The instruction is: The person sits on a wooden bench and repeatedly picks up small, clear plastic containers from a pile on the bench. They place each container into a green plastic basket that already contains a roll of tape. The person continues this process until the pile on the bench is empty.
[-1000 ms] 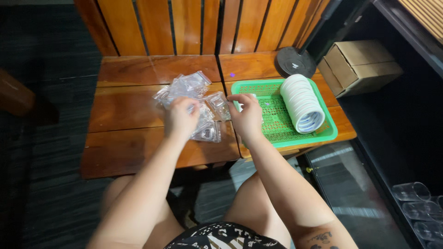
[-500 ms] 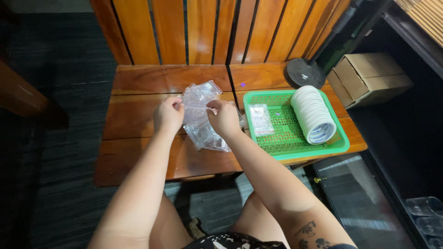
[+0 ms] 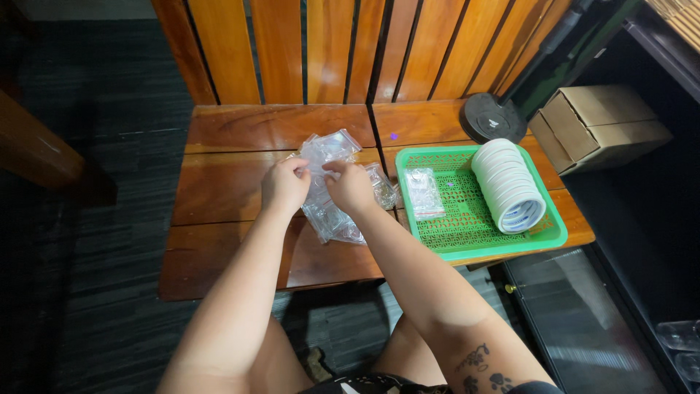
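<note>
Pinching clear bag (image 3: 329,149): left hand (image 3: 284,186), right hand (image 3: 350,187) fingers grasping (bench (image 3: 240,190) mid-slat, edges distant).

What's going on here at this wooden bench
A seated person works over a wooden bench. Both the left hand and the right hand pinch the top of a clear plastic bag, held above a small pile of similar bags. Beside them, a green tray holds one filled clear bag and a stack of white lids lying on its side.
</note>
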